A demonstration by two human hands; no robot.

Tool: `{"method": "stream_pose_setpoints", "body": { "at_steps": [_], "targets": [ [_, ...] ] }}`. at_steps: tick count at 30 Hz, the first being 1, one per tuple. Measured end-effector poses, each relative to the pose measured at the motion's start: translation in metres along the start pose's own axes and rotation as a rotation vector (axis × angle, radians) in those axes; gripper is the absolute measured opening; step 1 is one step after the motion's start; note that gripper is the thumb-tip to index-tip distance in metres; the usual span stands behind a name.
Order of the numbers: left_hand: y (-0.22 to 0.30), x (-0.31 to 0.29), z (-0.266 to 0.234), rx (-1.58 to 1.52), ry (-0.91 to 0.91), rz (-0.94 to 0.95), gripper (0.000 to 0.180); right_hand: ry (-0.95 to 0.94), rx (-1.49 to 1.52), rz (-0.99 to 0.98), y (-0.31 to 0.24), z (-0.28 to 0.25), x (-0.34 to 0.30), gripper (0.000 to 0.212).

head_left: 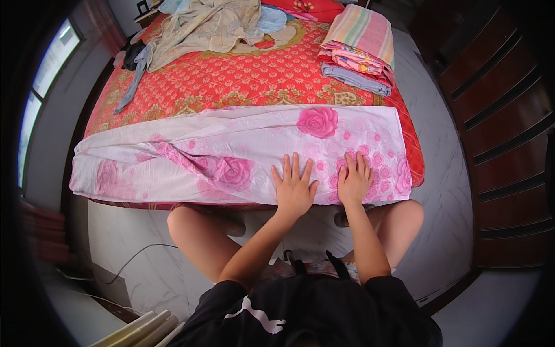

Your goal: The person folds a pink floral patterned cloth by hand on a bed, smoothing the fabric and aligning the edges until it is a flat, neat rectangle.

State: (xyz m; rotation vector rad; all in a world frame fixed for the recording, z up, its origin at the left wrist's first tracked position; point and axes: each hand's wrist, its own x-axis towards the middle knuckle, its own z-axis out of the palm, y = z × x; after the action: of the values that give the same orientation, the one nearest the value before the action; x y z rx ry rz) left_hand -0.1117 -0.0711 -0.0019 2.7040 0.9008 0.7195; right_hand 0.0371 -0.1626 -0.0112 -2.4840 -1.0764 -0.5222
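A white sheet with pink roses [254, 136] lies folded into a long strip along the near edge of the bed. My left hand [293, 188] rests flat on it, right of the middle, fingers spread. Close by on the right, my right hand [355, 180] also presses flat on the cloth, its fingers a little apart. Neither hand holds anything. Under my hands the right part of the strip looks fairly smooth, while a twisted ridge of creases runs through its left half.
The bed has a red patterned cover [231, 84]. A stack of folded bedding [359, 49] sits at its far right. Far left lies a rumpled beige blanket [202, 34], with a grey garment [134, 81] beside it. A dark wooden door [503, 139] stands right; a cable [130, 260] crosses the floor.
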Motion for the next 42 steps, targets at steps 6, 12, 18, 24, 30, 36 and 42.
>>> {"method": "stream_pose_setpoints", "body": {
  "at_steps": [6, 12, 18, 24, 30, 36, 42],
  "targets": [
    [-0.038, -0.015, -0.018, -0.122, -0.006, -0.007, 0.048, -0.017, 0.042, 0.0, 0.0, 0.008, -0.002, 0.037],
    [-0.146, -0.017, -0.078, 0.079, 0.089, -0.178, 0.035, 0.03, 0.029, -0.018, 0.008, 0.008, -0.005, 0.038],
    [-0.261, -0.034, -0.141, 0.367, 0.053, -0.402, 0.036, 0.004, 0.035, 0.038, 0.017, 0.013, -0.001, 0.035],
    [-0.286, -0.06, -0.125, 0.344, 0.026, -0.247, 0.04, -0.038, 0.153, -0.017, -0.102, 0.0, -0.002, 0.027],
    [-0.3, -0.057, -0.147, 0.2, -0.143, -0.204, 0.046, -0.232, 0.801, -0.364, -0.29, 0.024, -0.051, 0.035],
    [-0.344, -0.061, -0.18, 0.03, -0.283, -0.13, 0.05, -0.541, 0.412, -0.287, -0.299, 0.037, -0.058, 0.045],
    [-0.368, -0.044, -0.192, -0.115, -0.214, -0.071, 0.028, -0.737, 0.351, -0.204, -0.313, 0.028, -0.016, 0.023]
  ]
}}
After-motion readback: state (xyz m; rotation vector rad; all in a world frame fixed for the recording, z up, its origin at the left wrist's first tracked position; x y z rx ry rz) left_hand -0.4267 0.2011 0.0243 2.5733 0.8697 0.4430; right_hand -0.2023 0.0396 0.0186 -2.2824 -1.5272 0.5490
